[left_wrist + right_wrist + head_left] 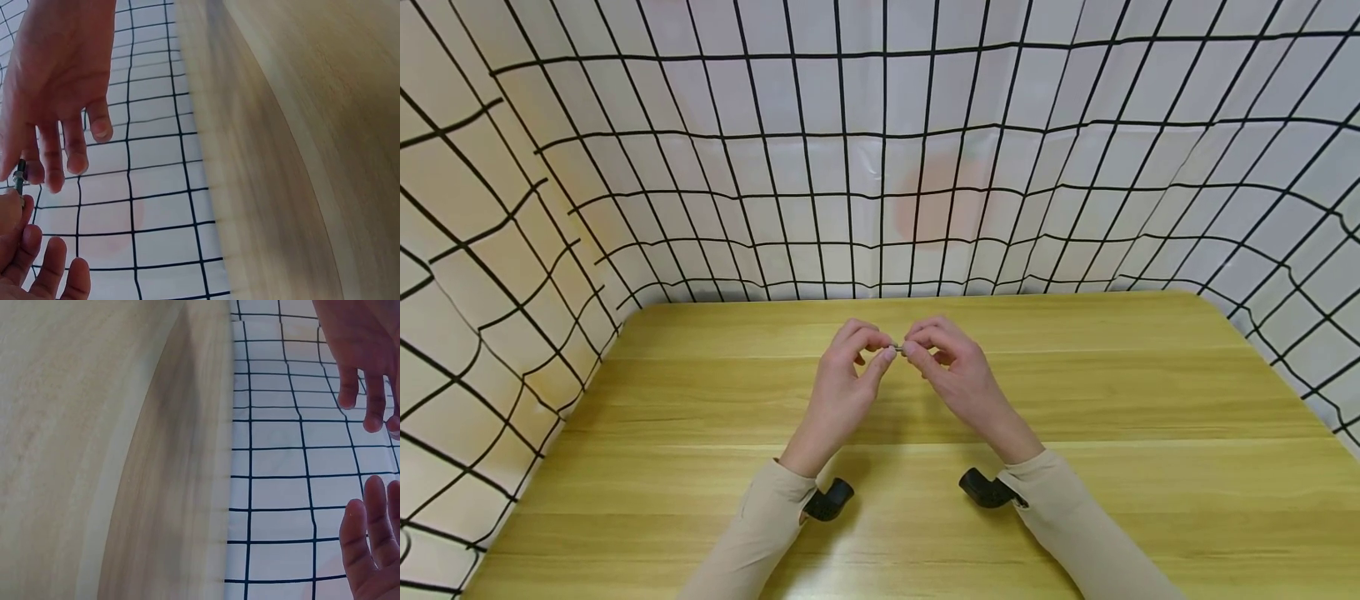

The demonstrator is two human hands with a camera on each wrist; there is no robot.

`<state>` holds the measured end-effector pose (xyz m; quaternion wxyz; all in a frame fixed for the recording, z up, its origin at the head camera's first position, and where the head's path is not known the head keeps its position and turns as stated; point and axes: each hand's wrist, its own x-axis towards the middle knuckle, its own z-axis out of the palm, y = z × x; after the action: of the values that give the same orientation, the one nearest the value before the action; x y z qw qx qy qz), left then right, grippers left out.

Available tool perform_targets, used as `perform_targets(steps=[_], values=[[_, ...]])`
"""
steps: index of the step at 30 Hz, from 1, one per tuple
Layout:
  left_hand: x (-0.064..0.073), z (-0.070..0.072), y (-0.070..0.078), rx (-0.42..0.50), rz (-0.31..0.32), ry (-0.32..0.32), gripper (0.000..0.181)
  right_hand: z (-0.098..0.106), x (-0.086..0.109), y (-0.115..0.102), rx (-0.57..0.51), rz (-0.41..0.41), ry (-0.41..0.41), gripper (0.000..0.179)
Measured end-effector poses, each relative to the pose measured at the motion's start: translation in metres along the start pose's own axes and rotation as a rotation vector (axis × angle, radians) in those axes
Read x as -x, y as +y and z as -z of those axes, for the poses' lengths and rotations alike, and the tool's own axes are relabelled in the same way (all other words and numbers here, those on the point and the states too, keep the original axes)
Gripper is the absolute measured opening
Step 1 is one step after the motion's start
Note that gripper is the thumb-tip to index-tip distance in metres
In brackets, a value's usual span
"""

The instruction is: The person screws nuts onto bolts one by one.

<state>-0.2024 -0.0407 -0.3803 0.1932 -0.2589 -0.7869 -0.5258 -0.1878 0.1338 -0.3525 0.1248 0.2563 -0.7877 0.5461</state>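
Bare wood on the tabletop [1150, 375] leaves broad room for a hand to pass outside the left sleeve [748, 529] and the right sleeve [1078, 517], and a shallower strip lies beyond the fingertips, bounded by the grid-lined sheet [861, 158] rising at the back and along both sides. Between the forearms a gap opens toward the person, narrowed by the left black piece [831, 500] and right black piece [985, 489], which jut inward at the cuffs. At its far end, the left hand [842, 375], right hand [958, 367] and the thin rod [898, 348] they pinch block the way.
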Motion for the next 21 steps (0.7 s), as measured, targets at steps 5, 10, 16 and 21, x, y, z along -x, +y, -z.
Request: perform_targets(steps=[5,10,16,21], values=[[-0.0006,0.0007,-0.0003,-0.007,0.009,0.007,0.004,0.0010,-0.0005,-0.0017,-0.047,-0.060,-0.035,0.018],[-0.0014,0.0026,0.0002,-0.018,0.021,0.013,0.003,0.0031,-0.0005,-0.0031,-0.019,-0.111,-0.028,0.012],[-0.0019,0.0036,0.0004,-0.024,0.025,0.010,0.004,0.0049,-0.0005,-0.0038,0.013,-0.028,-0.028,0.024],[-0.0017,0.0035,0.0002,-0.026,0.024,0.013,0.003,0.0043,-0.0011,-0.0031,0.028,0.049,-0.019,0.016]])
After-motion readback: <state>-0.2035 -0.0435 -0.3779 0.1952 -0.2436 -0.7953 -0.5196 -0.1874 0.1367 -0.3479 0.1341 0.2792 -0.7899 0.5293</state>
